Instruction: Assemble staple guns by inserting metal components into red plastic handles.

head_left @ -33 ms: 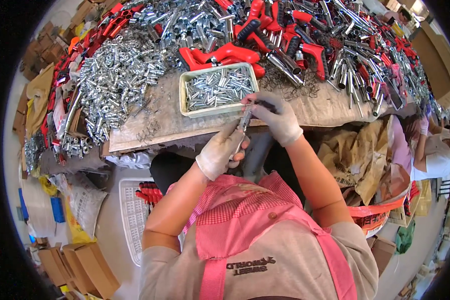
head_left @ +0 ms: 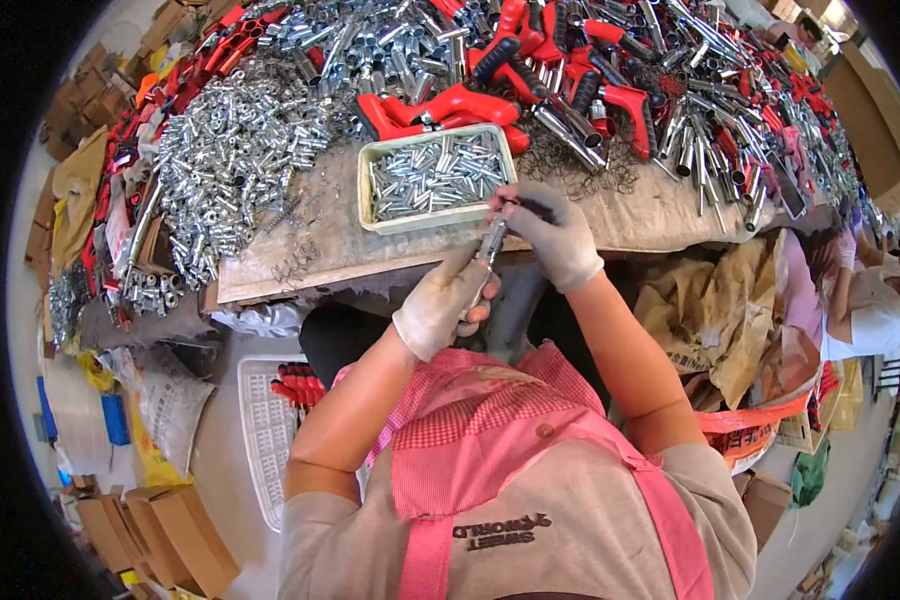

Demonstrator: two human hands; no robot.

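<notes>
My left hand (head_left: 438, 305), in a pale glove with bare fingertips, is closed around a slim silver metal tube (head_left: 492, 243). The tube tilts up and away from me, in front of the table edge. At its upper end the fingers of my right hand (head_left: 562, 245), gloved likewise, are pinched together. Whether a small part sits between those fingers is hidden. Just beyond my hands stands a cream plastic tray (head_left: 425, 224) holding many short silver pins (head_left: 435, 178).
Small metal fittings (head_left: 235, 160) are heaped at left. Red-and-black handles (head_left: 460, 103) and chrome tubes (head_left: 705, 165) lie behind and right. Loose wire springs (head_left: 295, 262) rest on the table covering (head_left: 350, 262). A white basket (head_left: 260, 420) stands low at left; a co-worker (head_left: 875, 300) sits far right.
The fingers of my right hand have shifted very slightly at the tube's upper end. My left hand keeps its hold on the tube.
</notes>
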